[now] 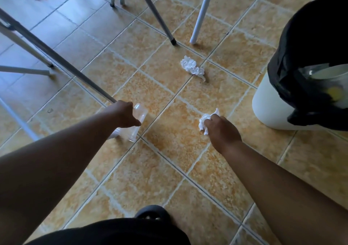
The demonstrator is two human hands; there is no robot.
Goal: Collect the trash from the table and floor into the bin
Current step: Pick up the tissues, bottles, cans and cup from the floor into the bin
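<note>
On tiled floor [169,160], below metal furniture legs [156,13]: left hand [126,115], fingers curled over a clear plastic cup [140,112] lying on its side, blurred. Right hand [222,131], fingers closed round a crumpled white tissue [204,121], near the cup. Second crumpled tissue [192,67], loose on the tiles farther off. White bin [271,109] with black liner [310,37], at right.

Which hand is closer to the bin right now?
Right. The right hand, holding a crumpled tissue, is just left of the bin; the left hand, gripping a clear cup, is farther left.
</note>
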